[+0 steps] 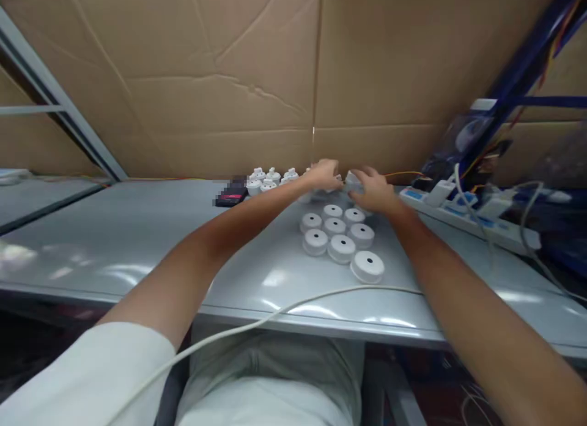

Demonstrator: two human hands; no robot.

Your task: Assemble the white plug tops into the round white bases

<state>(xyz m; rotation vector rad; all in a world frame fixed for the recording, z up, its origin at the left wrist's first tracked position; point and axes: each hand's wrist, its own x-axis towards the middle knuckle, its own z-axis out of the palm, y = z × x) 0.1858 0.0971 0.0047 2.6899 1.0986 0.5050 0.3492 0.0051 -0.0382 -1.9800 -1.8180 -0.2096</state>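
Observation:
On the grey table, my left hand reaches to the back, its fingers curled down among white parts by the cardboard. What lies in its fingers is hidden. Just to the right, my right hand closes round a white round housing, which is tilted and partly covered by the fingers. Below both hands sit several white round caps, each with a small dark hole in its top, grouped close together. Left of my left hand stand several white fittings with knobbed tops, partly behind the forearm.
A dark phone-like object, partly pixelated, lies at the back left. On the right is a white power strip with plugs and cables. A pale cable crosses the front edge. A cardboard wall stands behind the table.

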